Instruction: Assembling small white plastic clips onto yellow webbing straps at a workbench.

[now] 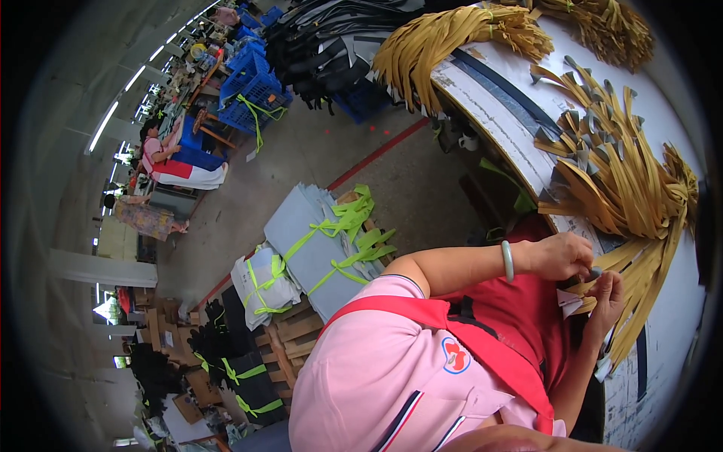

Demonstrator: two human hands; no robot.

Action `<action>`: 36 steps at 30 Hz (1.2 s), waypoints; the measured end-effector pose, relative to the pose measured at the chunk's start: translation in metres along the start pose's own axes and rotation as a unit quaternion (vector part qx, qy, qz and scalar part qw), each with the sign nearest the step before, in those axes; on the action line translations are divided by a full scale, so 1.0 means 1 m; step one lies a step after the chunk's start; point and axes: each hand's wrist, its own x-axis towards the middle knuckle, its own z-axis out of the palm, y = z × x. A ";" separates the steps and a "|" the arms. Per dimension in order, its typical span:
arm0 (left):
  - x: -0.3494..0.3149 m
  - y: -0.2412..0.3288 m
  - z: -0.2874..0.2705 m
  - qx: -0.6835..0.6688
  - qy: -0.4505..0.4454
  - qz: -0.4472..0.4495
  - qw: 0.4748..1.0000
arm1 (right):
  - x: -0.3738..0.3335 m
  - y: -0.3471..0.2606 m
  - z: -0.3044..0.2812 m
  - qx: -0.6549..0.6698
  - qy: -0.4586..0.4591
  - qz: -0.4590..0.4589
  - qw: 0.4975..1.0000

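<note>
My left hand (563, 256), with a pale bangle at its wrist, is closed in a pinch at the grey end of a mustard-tan fabric strip. Close beside it, my right hand (605, 300) also pinches near that grey tip (595, 272); the fingers hide much of the strip. Under and beyond both hands, more loose tan strips (640, 294) run over the table edge. A large tied bundle of tan strips (617, 173), many with grey ends, lies just past my hands. A small whitish piece (570, 303) shows below my left hand.
The white worktable (681, 331) bears further tan bundles (467, 34) at its far end. Behind are black strips (324, 60), blue crates (252, 87), and grey stacks tied with green bands (301, 233) on pallets (294, 331). Two people (169, 162) are farther off.
</note>
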 end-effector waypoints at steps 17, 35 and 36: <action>-0.009 0.005 0.015 0.006 0.014 0.020 1.000 | -0.002 -0.005 -0.015 -0.084 -0.009 0.014 0.996; -0.046 -0.035 -0.008 -0.053 -0.067 -0.289 0.953 | -0.031 -0.013 -0.054 -0.295 0.049 -0.022 0.954; -0.047 -0.039 0.007 -0.029 -0.071 -0.292 0.953 | -0.029 -0.017 -0.050 -0.287 0.026 0.007 0.957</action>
